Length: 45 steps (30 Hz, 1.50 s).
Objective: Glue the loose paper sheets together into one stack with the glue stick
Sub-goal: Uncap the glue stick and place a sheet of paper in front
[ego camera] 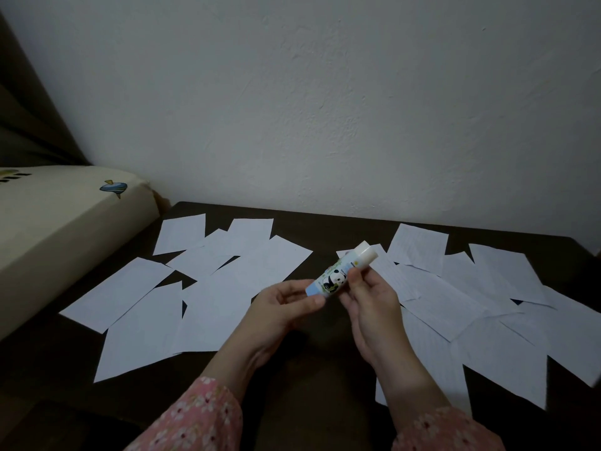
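Glue stick: a short tube (338,271) with a pale blue base, a panda printed on the label and a white cap at the far end, is held tilted in the air above the dark table (325,229), between the two spreads of paper.
Cap: judged to be still on; no bare glue is seen.
Left hand: the lower, blue end of the tube is pinched between the thumb and fingertips of the left hand (286,304).
Right hand: the middle of the tube is gripped by curled fingers of the right hand (370,297), just below the cap.
Step in hand: the stick is judged to be at the point of being readied, before any glue is applied.
Next move: the cap would need to be pulled or twisted off while the base is kept pinned, then a sheet chosen.
Left sheets: a scatter of blank white paper sheets (240,281) is laid overlapping on the table to the left.
Right sheets: a second scatter of sheets (455,304), faintly lined or printed, is laid overlapping to the right; no glued stack is seen.
Progress: the task is judged barely begun.
Surroundings: pink floral sleeves (201,415) are seen at the wrists; a cream cushion (65,216) is set at the left, a plain wall (325,109) behind.
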Tool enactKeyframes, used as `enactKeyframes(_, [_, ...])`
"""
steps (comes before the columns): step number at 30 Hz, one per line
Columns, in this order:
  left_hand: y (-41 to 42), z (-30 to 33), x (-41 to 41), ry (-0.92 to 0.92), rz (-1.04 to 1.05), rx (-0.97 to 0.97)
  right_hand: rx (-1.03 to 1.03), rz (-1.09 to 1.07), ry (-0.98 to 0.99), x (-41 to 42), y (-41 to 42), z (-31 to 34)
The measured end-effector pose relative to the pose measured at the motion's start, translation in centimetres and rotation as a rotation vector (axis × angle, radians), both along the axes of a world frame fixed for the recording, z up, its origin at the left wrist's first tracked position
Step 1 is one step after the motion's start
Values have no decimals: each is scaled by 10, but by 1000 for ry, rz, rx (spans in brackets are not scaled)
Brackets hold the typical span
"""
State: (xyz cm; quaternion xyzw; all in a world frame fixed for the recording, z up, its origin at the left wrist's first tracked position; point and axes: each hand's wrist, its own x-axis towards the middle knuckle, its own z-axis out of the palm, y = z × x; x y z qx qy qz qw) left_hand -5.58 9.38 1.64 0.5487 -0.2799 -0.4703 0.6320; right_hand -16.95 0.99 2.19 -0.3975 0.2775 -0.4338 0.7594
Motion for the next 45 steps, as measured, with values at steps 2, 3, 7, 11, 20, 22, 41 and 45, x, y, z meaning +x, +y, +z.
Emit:
enactKeyframes(2, [-1,-2,-1,4,30,-1,-1,-14,5,0,0,0])
enactKeyframes(3, [-2,-2,-2,9,18,6,-2,-17,12,1,0,-1])
enactKeyframes(7, [-2,0,-4,32,-46,45,9,-7,8,0,-1,-1])
enactKeyframes(11, [-3,2,-6,28,-56,124,14,-1,-12,-1,-2,-2])
enactKeyframes(20, [-4,-7,-8,-25,56,-46,3,-22,-28,-2,-2,0])
enactKeyframes(22, [-5,-6,-9,30,22,-37,18,-28,-27,-1,-2,-2])
enactKeyframes(41, [-2,-3,-7,71,-6,-55,-1,-43,-53,-1,-3,-2])
enactKeyframes(45, [-3,3,-8,167,-95,21,17,-37,-38,-1,-3,-5])
